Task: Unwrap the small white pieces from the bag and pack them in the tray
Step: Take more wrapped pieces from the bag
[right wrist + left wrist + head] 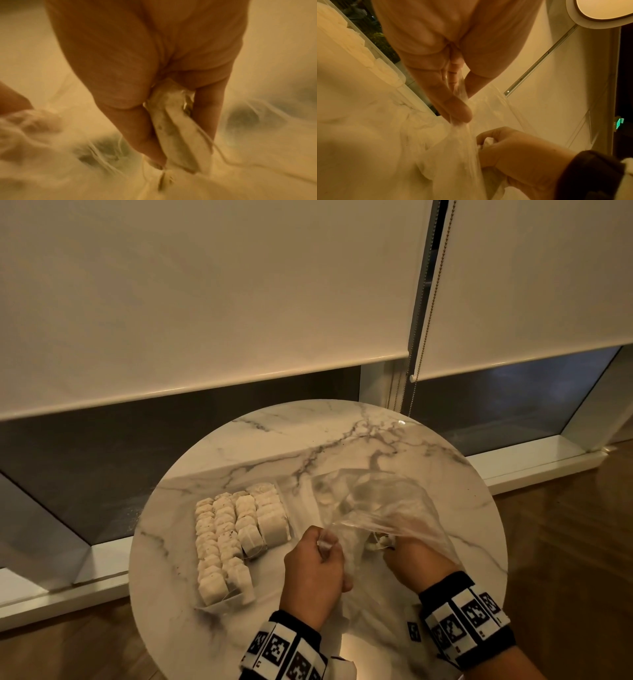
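The right hand (154,67) pinches a small white piece (173,125) between thumb and fingers, its thin string trailing, low and right of centre in the head view, inside the mouth of the clear bag (370,501). The left hand (313,570), just left of it, has its fingers curled tight on a gathered edge of the bag; the left wrist view shows the film bunched between thumb and fingers. The bag lies crumpled on the round marble table (239,440), spreading toward the right of the frame. The tray (219,606) sits at centre left, close beside the left hand, holding rows of white pieces (226,539) standing on edge. Both wrists wear black bands (466,621) with square black-and-white markers. Pale roller blinds (205,302) fill the upper frame.
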